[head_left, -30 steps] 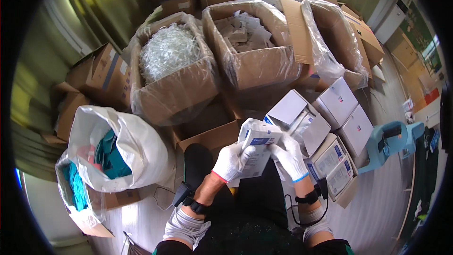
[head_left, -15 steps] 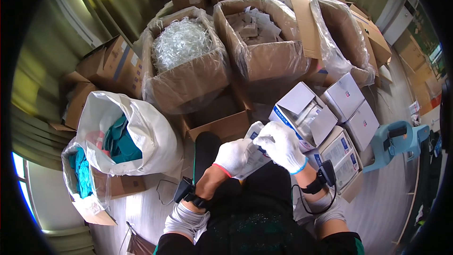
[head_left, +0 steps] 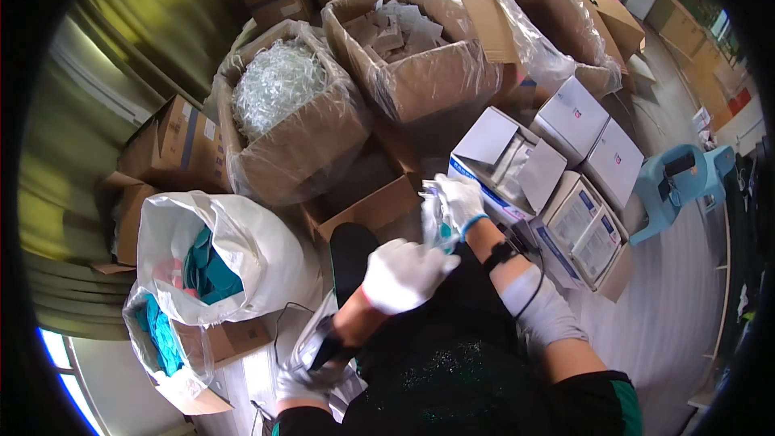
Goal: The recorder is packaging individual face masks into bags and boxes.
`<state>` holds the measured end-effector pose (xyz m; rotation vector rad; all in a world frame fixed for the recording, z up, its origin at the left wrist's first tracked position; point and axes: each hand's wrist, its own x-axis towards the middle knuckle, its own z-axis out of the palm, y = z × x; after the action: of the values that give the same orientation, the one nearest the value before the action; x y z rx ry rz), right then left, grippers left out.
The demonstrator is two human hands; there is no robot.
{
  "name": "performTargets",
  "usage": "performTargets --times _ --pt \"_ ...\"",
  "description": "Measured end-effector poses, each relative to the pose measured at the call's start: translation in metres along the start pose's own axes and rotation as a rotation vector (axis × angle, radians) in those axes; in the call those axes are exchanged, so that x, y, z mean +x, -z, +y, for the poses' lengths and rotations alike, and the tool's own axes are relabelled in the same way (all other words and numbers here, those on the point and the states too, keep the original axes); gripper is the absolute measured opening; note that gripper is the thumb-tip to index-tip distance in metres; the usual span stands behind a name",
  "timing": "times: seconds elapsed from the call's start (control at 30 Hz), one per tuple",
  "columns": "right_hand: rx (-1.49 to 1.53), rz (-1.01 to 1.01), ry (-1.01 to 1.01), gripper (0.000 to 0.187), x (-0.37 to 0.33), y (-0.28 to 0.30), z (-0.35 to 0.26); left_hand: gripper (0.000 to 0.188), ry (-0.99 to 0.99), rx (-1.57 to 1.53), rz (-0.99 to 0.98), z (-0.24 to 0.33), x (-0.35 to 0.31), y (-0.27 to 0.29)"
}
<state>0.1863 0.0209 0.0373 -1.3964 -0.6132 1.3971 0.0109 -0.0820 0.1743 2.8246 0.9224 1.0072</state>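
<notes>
Both my hands wear white knit gloves and are in front of my lap. My right hand [head_left: 462, 203], the farther one, grips a crumpled clear plastic packet [head_left: 433, 214] with white bits at its top. Something teal [head_left: 445, 231] shows through or beside the plastic. Nearer to me, my left hand [head_left: 404, 276] has its fingers curled at the packet's lower end [head_left: 436, 249]. Motion blurs the fingertips, and whatever they pinch is hard to make out. An opened white box [head_left: 471, 175] with packets inside stands just right of my right hand.
Lined cartons hold shredded clear strips [head_left: 278, 89] and paper pieces [head_left: 395, 32]; another lined carton [head_left: 557, 12] stands beyond. A white sack [head_left: 270, 274] with teal items is at left. White boxes [head_left: 573, 117], a packet-filled box [head_left: 557, 254] and a blue plastic stool [head_left: 674, 173] are at right.
My hands have moved apart: the right one away from me, the left one lower and nearer. The white packet held between them now shows as crumpled clear plastic with teal visible. The view has shifted.
</notes>
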Motion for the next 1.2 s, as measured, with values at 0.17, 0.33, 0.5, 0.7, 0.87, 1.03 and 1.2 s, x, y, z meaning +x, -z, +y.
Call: performTargets --times 0.17,0.33,0.5,0.7,0.87,1.03,1.2 --pt "-0.191 -0.45 0.359 0.031 -0.015 0.017 -0.04 0.016 0.24 -0.231 -0.04 -0.026 -0.023 0.015" --pt "-0.485 -0.901 0.197 0.026 -0.071 -0.004 -0.098 0.012 0.375 -0.407 -0.2 -0.036 -0.036 -0.001" --pt "-0.522 -0.672 0.32 0.01 -0.083 -0.003 -0.077 0.033 0.845 -0.598 -0.004 -0.026 -0.04 -0.014" --pt "-0.568 -0.601 0.817 0.008 -0.089 -0.009 -0.055 0.028 0.852 -0.517 -0.275 -0.051 -0.06 -0.035" --pt "-0.823 -0.371 0.41 0.022 -0.081 -0.03 -0.041 0.016 0.493 -0.065 -0.435 -0.045 -0.05 -0.04" --pt "-0.431 -0.173 -0.107 0.024 -0.034 -0.029 0.008 0.01 -0.042 -0.136 -0.354 0.004 -0.01 -0.028" --pt "0.015 0.014 -0.02 0.024 0.007 0.014 0.031 0.005 0.193 -0.09 0.212 -0.024 -0.004 -0.002"
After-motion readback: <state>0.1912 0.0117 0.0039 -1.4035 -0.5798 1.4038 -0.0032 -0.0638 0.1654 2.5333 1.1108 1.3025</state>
